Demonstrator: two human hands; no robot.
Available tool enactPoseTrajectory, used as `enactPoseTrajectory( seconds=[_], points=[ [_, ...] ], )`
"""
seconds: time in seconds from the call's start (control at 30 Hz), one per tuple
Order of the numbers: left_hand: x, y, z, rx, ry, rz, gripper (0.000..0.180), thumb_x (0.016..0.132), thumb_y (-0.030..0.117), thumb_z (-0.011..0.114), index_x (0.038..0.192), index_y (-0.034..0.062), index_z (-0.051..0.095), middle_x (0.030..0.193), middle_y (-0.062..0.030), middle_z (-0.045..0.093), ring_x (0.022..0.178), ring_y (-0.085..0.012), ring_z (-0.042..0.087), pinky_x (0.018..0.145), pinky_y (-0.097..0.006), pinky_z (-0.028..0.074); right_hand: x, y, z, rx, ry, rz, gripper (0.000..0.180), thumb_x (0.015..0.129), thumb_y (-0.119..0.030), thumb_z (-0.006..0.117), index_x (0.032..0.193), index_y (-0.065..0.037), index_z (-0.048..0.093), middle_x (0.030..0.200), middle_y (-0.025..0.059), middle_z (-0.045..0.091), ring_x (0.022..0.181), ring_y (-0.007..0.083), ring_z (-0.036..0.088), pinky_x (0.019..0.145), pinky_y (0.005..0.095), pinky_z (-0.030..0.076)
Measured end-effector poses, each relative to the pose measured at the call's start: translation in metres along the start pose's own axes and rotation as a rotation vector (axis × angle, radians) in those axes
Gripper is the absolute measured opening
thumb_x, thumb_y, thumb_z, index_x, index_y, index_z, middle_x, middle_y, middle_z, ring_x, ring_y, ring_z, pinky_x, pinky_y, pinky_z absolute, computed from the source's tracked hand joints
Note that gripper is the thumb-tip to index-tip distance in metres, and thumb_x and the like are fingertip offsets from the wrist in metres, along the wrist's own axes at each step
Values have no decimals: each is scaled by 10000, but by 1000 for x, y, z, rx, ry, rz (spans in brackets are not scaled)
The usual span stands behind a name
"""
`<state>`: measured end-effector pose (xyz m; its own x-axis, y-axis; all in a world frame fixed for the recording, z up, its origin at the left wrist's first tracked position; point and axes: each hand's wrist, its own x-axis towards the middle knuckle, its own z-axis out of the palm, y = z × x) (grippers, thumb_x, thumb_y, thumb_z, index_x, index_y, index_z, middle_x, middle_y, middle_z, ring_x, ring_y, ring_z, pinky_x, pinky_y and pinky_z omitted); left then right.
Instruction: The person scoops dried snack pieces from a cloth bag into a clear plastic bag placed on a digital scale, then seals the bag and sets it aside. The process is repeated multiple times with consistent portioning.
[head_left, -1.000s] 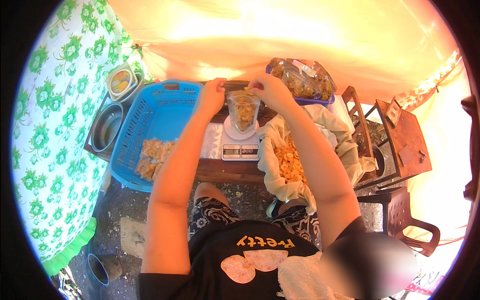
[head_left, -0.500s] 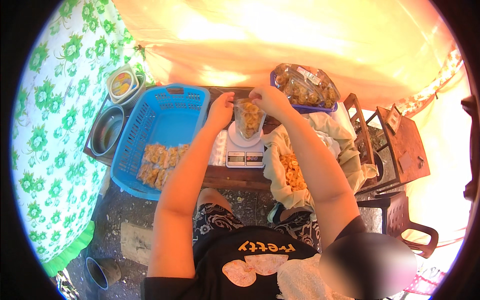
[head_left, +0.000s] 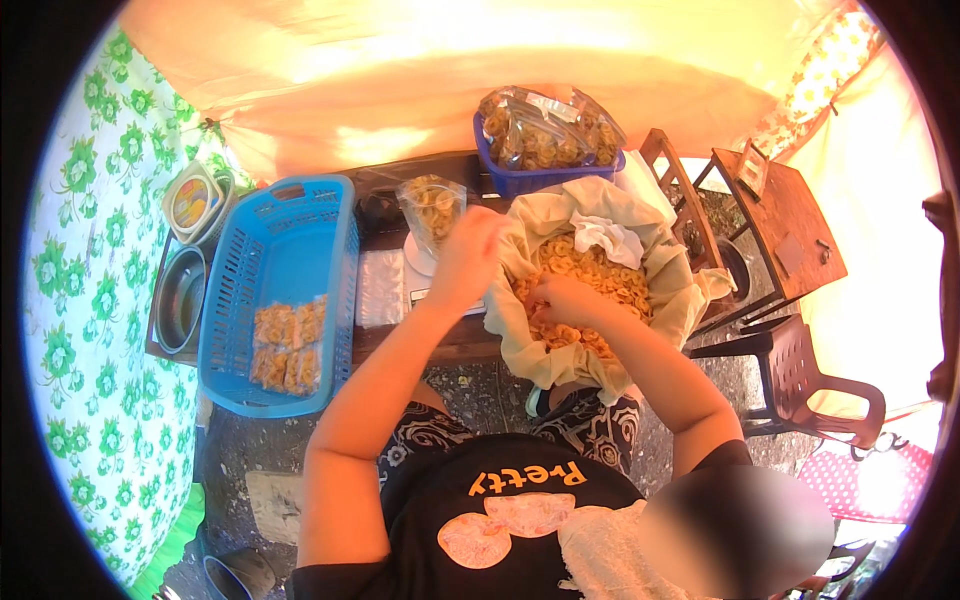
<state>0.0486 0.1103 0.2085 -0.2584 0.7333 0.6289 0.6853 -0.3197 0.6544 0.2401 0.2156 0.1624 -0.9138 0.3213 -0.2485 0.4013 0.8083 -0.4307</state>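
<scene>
My right hand is down among yellow-orange banana chips in a cloth-lined container, its fingers curled into them and the tips partly hidden. My left hand hovers by the left rim of the beige cloth, in front of the scale; its fingers are smeared by motion. A clear plastic bag, part filled with chips, stands upright on the white kitchen scale. My left hand and forearm cover much of the scale and its display.
Left of the scale lies a stack of clear plastic bags. A blue basket holds several filled packets. Behind the chips stands a dark blue basket of bagged chips. A white cloth or paper lies on the chips. A brown chair stands right.
My right hand has left the bag on the scale and moved down right into the chips. My left hand has come away from the bag toward the cloth's rim. The view has shifted.
</scene>
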Motion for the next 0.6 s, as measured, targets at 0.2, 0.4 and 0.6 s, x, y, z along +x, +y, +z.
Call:
enactPoseTrajectory(
  seconds=[0.2, 0.4, 0.6],
  points=[
    [-9, -9, 59, 37, -456, -164, 205, 844, 6, 538, 1028, -9, 627, 972, -174, 622, 877, -333, 619, 762, -410, 481, -49, 29, -13, -28, 59, 92, 172, 773, -172, 664, 929, -118, 712, 868, 73, 630, 857, 235, 631, 745, 365, 499],
    [-14, -34, 117, 608, -1101, -253, 216, 743, 17, 622, 958, 8, 644, 864, -198, 659, 836, -357, 644, 730, -441, 499, -50, 36, -46, 259, -61, 340, 169, 800, -177, 641, 915, -78, 714, 809, 105, 690, 742, 232, 658, 654, 363, 507],
    [-23, -50, 125, 426, -808, -344, 231, 695, -28, 644, 922, 8, 613, 862, -176, 646, 807, -320, 642, 686, -387, 522, -30, 27, -40, 445, 131, 357, 201, 831, -173, 632, 965, -41, 702, 831, 121, 687, 715, 229, 650, 613, 349, 505]
  ],
)
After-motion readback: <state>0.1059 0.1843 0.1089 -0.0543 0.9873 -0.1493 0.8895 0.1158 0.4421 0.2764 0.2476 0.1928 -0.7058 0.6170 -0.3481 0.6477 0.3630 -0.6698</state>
